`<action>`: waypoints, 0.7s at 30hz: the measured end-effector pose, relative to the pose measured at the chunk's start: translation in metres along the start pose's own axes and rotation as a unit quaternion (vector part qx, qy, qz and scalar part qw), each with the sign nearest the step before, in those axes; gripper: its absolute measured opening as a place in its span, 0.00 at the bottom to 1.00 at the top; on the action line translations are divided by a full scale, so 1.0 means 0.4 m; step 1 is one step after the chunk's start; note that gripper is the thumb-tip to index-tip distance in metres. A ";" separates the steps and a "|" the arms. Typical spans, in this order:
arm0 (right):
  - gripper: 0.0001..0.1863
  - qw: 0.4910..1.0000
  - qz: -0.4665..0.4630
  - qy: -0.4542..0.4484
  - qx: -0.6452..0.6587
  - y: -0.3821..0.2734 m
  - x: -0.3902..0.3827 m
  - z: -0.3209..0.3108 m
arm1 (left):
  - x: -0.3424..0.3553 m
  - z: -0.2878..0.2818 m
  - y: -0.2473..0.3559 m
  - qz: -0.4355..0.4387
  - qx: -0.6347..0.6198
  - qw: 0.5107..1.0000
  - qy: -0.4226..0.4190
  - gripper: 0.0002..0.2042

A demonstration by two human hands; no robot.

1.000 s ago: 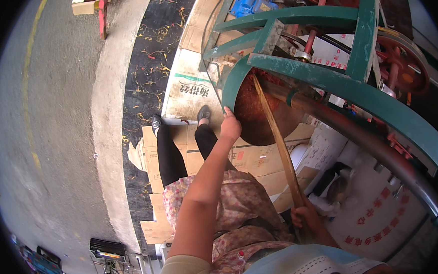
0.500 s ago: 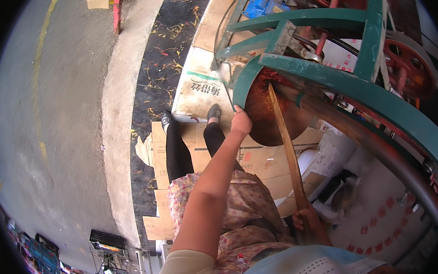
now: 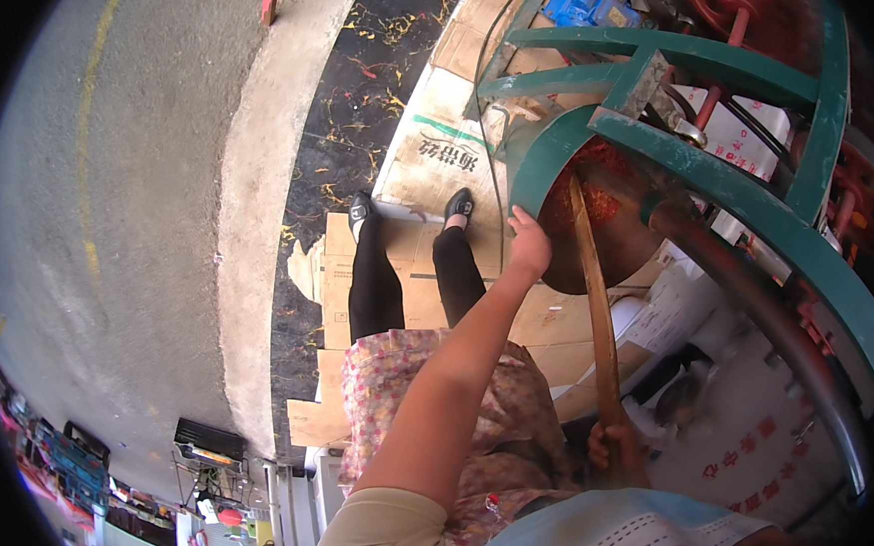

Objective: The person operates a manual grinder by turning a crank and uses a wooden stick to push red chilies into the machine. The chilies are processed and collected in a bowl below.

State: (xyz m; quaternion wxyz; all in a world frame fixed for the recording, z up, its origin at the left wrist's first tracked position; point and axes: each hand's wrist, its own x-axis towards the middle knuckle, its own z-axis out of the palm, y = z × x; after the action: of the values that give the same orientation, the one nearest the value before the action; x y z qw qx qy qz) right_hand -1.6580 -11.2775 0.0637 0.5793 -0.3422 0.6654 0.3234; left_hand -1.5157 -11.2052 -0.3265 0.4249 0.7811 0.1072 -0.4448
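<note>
The green machine frame [image 3: 754, 214] arches over a round pan [image 3: 614, 227] of red material, partly hidden by it. The left hand [image 3: 529, 247] rests fingers-together on the pan's left rim. The right hand [image 3: 616, 449], half hidden, is clenched around the long wooden pole [image 3: 592, 293].
</note>
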 end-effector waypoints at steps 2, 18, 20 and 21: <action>0.34 1.000 -0.001 0.011 0.027 0.003 0.001 0.028 | 0.005 0.010 -0.010 0.020 0.008 1.000 -0.008 0.43; 0.27 0.991 -0.050 0.040 0.115 0.053 -0.014 0.124 | 0.028 -0.009 0.013 0.115 0.378 0.907 -0.147 0.31; 0.23 0.992 -0.030 0.050 0.112 0.028 -0.007 0.138 | -0.003 -0.077 0.047 0.174 0.444 0.866 -0.149 0.25; 0.21 0.992 -0.027 0.052 0.109 0.011 -0.005 0.135 | -0.013 -0.099 0.059 0.167 0.432 0.878 -0.118 0.24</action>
State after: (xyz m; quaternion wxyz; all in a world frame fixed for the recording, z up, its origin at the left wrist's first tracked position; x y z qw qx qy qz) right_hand -1.6317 -11.2302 0.0594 0.5862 -0.3111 0.7164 0.2154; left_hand -1.4819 -11.1887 -0.2993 0.1227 0.8349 -0.2791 -0.4583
